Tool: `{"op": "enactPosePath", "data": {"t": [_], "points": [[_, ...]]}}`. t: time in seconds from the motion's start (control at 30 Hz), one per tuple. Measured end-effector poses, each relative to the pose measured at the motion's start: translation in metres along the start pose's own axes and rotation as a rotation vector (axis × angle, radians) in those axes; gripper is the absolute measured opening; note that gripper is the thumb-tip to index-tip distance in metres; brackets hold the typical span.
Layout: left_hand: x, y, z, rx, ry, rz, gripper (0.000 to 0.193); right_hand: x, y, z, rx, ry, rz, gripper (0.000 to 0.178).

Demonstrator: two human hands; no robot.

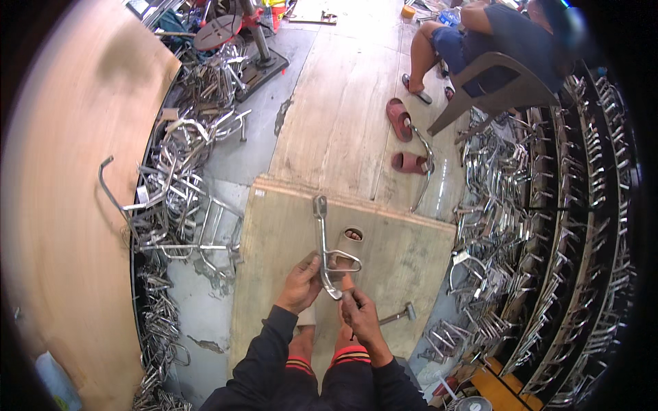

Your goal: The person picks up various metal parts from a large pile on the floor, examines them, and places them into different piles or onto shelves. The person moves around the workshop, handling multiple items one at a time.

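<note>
Over a wooden board (288, 226) on the floor, I hold up a shiny bent metal bar (323, 236). A knuckle-like fitting is at its far end, and a bent rod loop (353, 264) sticks out from its right side. My left hand (300, 284) is closed around the bar's lower middle from the left. With fingers pinched, my right hand (361, 315) grips the curved near end; its fingertips are partly hidden. A hammer (401, 314) lies on the board to the right of my right hand.
Tangled metal rods (181, 171) are heaped on the left beside a light wooden panel (75, 205). Racks of metal parts (548, 274) line the right. Ahead are red slides (397, 121), a person on a brown plastic chair (510, 68), and a metal stand (257, 41).
</note>
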State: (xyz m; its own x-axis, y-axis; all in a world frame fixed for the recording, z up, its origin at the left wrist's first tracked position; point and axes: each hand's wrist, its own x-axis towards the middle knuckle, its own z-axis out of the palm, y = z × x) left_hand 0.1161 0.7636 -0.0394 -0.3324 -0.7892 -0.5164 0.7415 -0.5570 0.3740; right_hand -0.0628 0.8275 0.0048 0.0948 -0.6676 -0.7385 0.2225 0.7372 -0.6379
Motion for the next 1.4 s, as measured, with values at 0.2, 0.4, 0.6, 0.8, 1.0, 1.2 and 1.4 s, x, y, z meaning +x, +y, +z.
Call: {"op": "enactPosePath", "data": {"t": [0.2,0.4,0.6,0.8,1.0,1.2,1.4], "points": [[0.139,0.070,0.077,0.115,0.046,0.013,0.040,0.126,-0.147,-0.017,-0.189,0.109,-0.181,0.023],[0.266,0.191,0.179,0.177,0.018,0.136,0.041,0.215,-0.339,-0.007,-0.105,0.064,-0.094,0.026],[0.375,0.325,0.237,0.237,0.043,0.219,0.036,0.297,-0.478,0.020,-0.014,-0.075,-0.004,0.030],[0.501,0.425,0.266,0.270,0.197,0.166,0.033,0.400,-0.578,0.036,0.014,0.092,-0.030,0.032],[0.596,0.523,0.318,0.237,0.194,0.220,0.030,0.446,-0.668,0.035,-0.003,0.135,0.062,0.026],[0.712,0.613,0.405,0.195,0.085,0.206,0.036,0.520,-0.788,0.026,-0.013,0.119,0.099,0.024],[0.827,0.693,0.495,0.250,0.015,0.249,0.033,0.603,-0.931,0.027,-0.123,0.120,-0.042,0.021]]}}
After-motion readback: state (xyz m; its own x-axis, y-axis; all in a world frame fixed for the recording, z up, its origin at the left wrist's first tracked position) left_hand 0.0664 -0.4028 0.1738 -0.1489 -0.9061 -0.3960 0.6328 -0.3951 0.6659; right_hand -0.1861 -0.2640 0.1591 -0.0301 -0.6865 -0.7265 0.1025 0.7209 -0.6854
